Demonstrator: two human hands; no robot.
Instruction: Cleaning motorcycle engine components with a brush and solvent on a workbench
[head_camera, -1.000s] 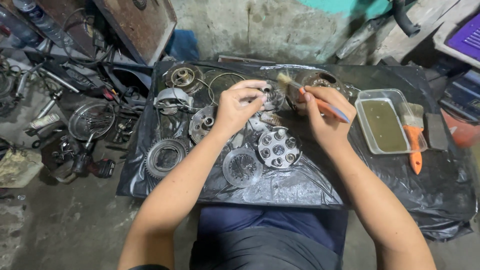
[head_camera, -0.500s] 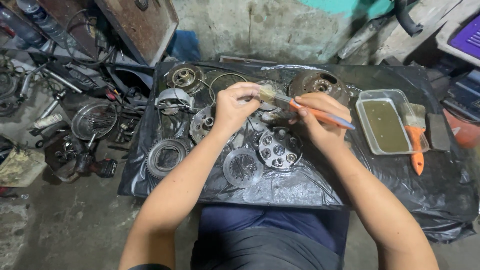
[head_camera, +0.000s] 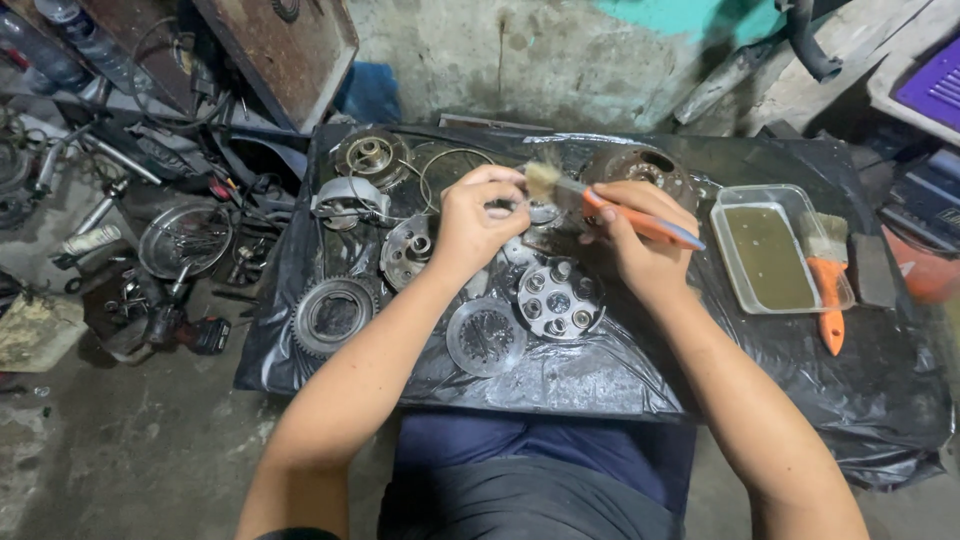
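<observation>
Clear plastic tray (head_camera: 728, 262) of murky olive liquid (head_camera: 768, 257)

Two brushes (head_camera: 610, 208) (head_camera: 826, 276), one tray (head_camera: 735, 262), one toothed gear ring (head_camera: 333, 316), two hands (head_camera: 478, 222) (head_camera: 640, 240).

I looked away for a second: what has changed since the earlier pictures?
The right hand swung the orange-handled brush leftward, so its bristles now meet the small part pinched in the left hand. Both grips were kept. The tray, second brush and metal parts on the black sheet stayed put.
</observation>
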